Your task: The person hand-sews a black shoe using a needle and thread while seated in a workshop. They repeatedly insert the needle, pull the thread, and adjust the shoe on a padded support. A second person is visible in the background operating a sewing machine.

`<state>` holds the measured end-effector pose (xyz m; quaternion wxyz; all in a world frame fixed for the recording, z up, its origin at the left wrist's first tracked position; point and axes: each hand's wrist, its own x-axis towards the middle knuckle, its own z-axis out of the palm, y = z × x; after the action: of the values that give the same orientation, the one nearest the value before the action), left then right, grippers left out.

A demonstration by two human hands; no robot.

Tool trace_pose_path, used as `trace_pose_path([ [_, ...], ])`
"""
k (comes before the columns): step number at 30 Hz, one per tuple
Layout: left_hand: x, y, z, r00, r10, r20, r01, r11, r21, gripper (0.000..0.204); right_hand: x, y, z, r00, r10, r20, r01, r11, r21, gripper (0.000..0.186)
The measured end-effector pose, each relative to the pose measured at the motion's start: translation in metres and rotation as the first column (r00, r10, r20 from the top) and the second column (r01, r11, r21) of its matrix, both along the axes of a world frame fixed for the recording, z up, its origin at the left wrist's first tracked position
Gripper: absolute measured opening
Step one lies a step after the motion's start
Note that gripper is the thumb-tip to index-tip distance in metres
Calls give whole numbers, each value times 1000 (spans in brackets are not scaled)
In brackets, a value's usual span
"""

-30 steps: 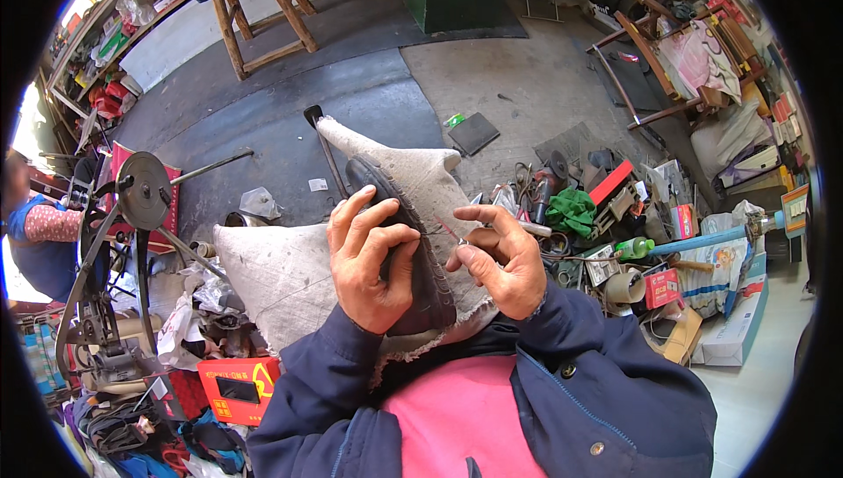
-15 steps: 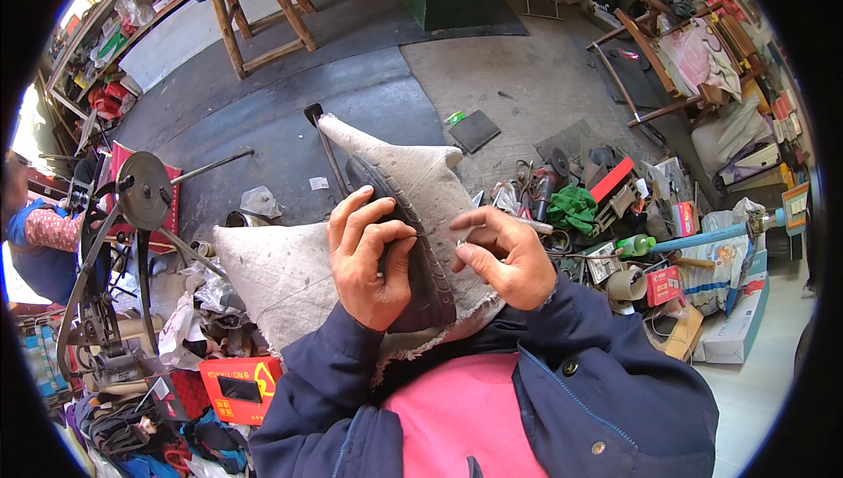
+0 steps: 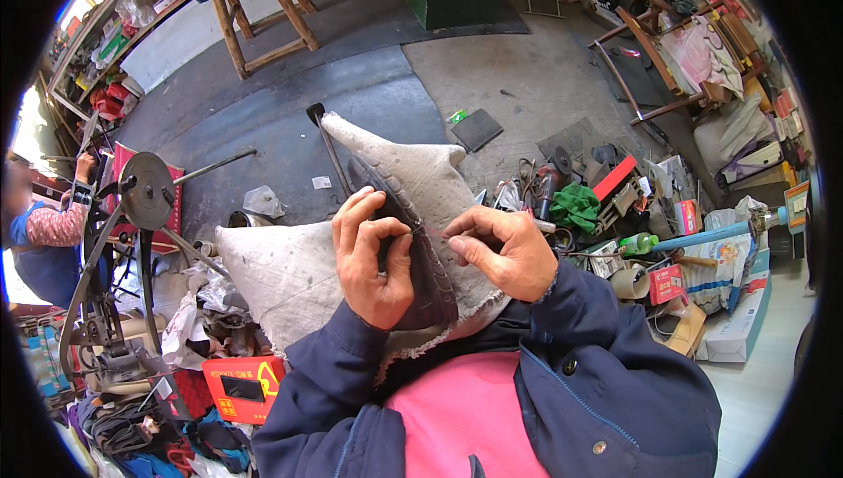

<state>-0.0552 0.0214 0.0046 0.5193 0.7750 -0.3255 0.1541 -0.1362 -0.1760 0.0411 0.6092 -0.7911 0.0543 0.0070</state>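
A dark shoe (image 3: 426, 280) lies on its side across my lap, its stitched sole edge turned to the right. My left hand (image 3: 373, 258) is closed on the shoe, with thumb and fingers curled over its side. Just right of that edge, my right hand (image 3: 505, 250) is pinched, thumb against fingertips; whatever is in the pinch is too small to make out. Under the shoe spreads a worn pale cloth (image 3: 281, 272) with a frayed edge. A dark metal rod (image 3: 330, 151) with a flat head sticks up beyond the shoe.
At left stands a sewing machine with a round wheel (image 3: 147, 190); a person (image 3: 53, 223) is behind it. A red box (image 3: 241, 390) with a phone lies at lower left. Tools, a green cloth (image 3: 575, 207) and boxes crowd the right. A wooden stool (image 3: 259, 17) stands farther off.
My right hand has moved slightly left toward the shoe, its fingers drawing closer together. My left fingers have shifted a little on the shoe. The other person's hand has come up at far left.
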Motion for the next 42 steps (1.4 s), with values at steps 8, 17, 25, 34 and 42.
trace_pose_path([
  [8,1,-2,-2,1000,-5,1,5,1000,-12,10,6,-6,7,1000,28,7,-27,989,-145,14],
  [17,0,-2,-2,998,55,-36,-56,998,-33,12,9,-3,6,998,56,37,-51,992,-118,14],
  [25,1,-1,-1,997,63,-39,-64,998,-12,8,3,0,-4,999,8,-48,-8,1000,1,19],
  [34,1,-3,-3,995,82,-65,-84,996,-37,9,5,6,-11,999,-14,-48,15,1000,26,18],
  [42,2,-1,-5,994,81,-80,-85,995,-46,8,5,5,-7,997,61,46,-59,997,-43,18],
])
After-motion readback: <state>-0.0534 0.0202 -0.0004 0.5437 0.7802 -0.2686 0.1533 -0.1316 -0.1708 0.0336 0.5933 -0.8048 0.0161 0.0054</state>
